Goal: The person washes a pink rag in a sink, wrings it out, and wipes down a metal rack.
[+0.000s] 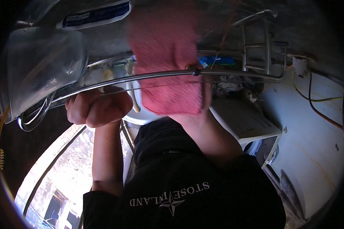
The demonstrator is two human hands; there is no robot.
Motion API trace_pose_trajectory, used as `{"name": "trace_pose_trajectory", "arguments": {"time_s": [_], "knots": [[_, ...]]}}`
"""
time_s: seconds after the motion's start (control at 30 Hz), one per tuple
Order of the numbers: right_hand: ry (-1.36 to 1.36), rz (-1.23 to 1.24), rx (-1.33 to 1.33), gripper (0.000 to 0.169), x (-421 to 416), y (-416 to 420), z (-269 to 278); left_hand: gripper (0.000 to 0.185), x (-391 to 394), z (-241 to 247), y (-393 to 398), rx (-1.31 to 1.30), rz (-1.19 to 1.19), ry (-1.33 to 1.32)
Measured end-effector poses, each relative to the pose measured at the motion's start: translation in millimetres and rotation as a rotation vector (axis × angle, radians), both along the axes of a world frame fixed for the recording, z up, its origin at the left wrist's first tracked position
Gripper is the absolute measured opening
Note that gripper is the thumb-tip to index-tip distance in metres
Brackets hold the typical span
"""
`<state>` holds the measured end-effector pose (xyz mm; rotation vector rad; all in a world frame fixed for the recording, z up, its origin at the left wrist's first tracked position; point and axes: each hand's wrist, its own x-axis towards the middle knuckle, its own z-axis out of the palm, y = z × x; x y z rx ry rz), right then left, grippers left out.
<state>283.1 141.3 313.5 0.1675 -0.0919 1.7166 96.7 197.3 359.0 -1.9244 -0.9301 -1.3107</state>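
My right hand [207, 96] is mostly hidden by a pink cloth [170, 97] that it holds. The cloth is blurred and stretches up past the shelf rail, which crosses in front of it. To its left, my left hand [99, 107] is closed at the edge of a glass shelf [120, 91], with its fingers curled around that edge. A metal guard rail [157, 75] runs along the shelf just above both hands. Left of my left hand, a clear glass mug [46, 63] shows its curved handle past the shelf edge.
A white and blue tube [96, 16] lies at the top left. A metal rack [263, 45] is at the upper right. Below the shelf are a white basin [142, 113] and a white washing machine [246, 120]. Cables [312, 98] hang on the right wall; a bright window [63, 169] is at lower left.
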Motion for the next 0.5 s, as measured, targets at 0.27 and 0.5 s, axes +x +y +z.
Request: {"name": "trace_pose_trajectory", "arguments": {"time_s": [0.27, 0.5], "knots": [[0.015, 0.07, -0.166, 0.041, -16, -6, 35, 0.033, -3, -1, 1, -0.071, -0.091, -0.027], [0.078, 0.17, -0.313, 0.042, -25, -31, 41, 0.018, -13, 6, -3, -0.12, -0.143, -0.025]]}}
